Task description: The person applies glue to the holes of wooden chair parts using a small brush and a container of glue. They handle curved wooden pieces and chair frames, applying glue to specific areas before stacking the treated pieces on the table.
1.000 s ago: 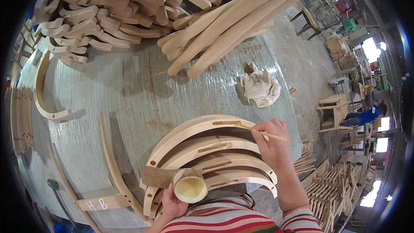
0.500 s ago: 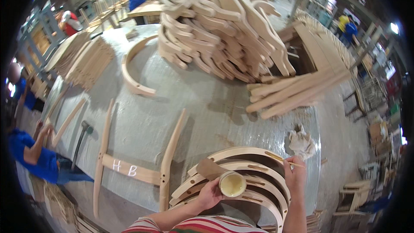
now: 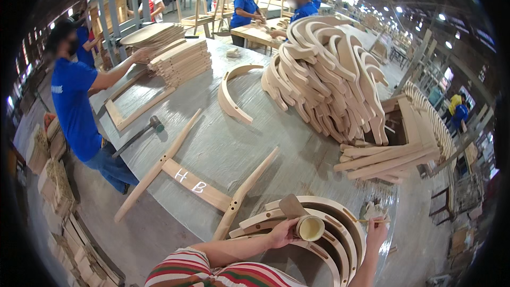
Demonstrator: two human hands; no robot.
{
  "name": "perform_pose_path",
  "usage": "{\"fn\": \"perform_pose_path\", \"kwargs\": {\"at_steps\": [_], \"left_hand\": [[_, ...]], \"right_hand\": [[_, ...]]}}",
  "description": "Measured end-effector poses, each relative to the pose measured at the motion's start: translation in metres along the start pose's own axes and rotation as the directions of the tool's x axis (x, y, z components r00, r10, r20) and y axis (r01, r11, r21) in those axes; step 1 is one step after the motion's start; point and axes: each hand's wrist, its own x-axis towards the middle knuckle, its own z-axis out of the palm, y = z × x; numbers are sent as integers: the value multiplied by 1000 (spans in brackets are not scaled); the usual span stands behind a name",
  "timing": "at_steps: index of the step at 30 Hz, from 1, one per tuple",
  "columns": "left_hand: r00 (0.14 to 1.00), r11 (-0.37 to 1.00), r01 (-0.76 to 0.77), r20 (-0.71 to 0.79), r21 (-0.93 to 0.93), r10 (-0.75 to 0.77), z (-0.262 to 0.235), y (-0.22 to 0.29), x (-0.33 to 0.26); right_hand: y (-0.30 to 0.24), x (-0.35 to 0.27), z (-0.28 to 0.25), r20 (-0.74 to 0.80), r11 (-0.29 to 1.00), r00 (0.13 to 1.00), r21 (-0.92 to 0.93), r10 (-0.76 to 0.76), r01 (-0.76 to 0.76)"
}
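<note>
My left hand [image 3: 281,234] is wrapped round a small cup [image 3: 300,229] of pale yellow liquid [image 3: 311,228]. A flat brown piece [image 3: 290,205] sticks out beyond the cup; whether it is joined to it I cannot tell. In my right hand [image 3: 377,229] is a thin stick [image 3: 366,220], pinched near the outermost of several curved wooden parts [image 3: 333,205]. These lie nested on the table in front of me, with dark slots along their edges. A crumpled pale rag [image 3: 376,210] lies just beyond my right hand.
An H-shaped wooden frame [image 3: 204,190] and a mallet [image 3: 155,124] lie leftward on the grey table [image 3: 249,143]. A big heap of curved parts [image 3: 324,74] stands beyond, with loose wooden bars [image 3: 388,162] at right. A person in blue [image 3: 74,95] handles a frame by stacked boards [image 3: 183,61].
The view has swung up and left, bringing more of the co-workers in. Both hands keep their hold; the stick's tip has come away from the slot in the outer curved part.
</note>
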Motion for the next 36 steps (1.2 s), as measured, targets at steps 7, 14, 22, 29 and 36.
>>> {"fn": "perform_pose_path", "kwargs": {"at_steps": [7,14,22,29,36], "left_hand": [[998,997,-52,31,55,51,6,-2,-3],[999,995,-36,23,91,34,3,1,-5],[997,992,-52,66,116,45,5,-3,-1],[994,985,-101,51,140,95,-2,-5,-6],[998,989,-57,28,136,53,5,2,-9]], "right_hand": [[16,-7,17,-96,996,993,-73,-67,60],[7,-1,15,-97,996,995,-87,6,-15],[35,-8,6,-83,991,997,-136,4,-16],[3,-33,-4,70,989,987,47,-145,142],[12,-36,-6,-3,976,985,132,-172,171]]}}
